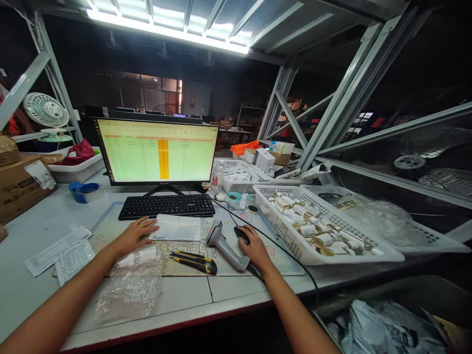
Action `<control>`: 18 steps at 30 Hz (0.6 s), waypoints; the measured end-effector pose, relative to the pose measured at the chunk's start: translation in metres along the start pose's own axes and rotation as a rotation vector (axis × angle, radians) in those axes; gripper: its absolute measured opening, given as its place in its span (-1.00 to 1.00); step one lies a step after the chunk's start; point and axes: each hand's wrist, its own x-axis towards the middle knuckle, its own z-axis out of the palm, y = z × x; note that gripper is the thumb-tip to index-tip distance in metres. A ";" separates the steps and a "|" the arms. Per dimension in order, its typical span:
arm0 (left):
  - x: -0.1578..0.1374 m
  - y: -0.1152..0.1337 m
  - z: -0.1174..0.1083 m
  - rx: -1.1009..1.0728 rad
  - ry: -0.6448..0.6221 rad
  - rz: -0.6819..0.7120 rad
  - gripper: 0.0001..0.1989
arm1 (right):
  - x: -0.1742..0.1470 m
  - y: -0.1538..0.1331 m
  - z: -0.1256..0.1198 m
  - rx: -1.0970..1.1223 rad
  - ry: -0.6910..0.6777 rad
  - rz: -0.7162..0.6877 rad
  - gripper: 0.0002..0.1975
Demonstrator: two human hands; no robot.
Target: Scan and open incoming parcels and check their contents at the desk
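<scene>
My right hand (254, 246) rests over a black computer mouse (241, 235), its fingers curved around it. On the left, my left hand (134, 237) lies flat with fingers stretched, the tips at the edge of a flat white packet (179, 228). Just below that hand is a clear bubble-wrap bag (131, 285). Between my hands lie a grey barcode scanner (226, 248) and yellow-and-black utility knives (193, 261). A black keyboard (166, 205) sits behind the packet, below a lit monitor (158, 152) showing a spreadsheet with an orange column.
At right, a white plastic basket (291, 241) holds many gold-capped white bottles. Printed slips (59, 250) and a blue tape dispenser (86, 192) lie left, near cardboard boxes (24, 184). A water bottle (217, 178) stands beside the monitor. A bin with plastic bags (383, 329) is lower right.
</scene>
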 end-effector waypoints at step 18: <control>-0.041 0.003 -0.075 -0.495 0.718 -0.712 -0.57 | 0.001 -0.003 -0.003 0.020 0.016 -0.007 -0.53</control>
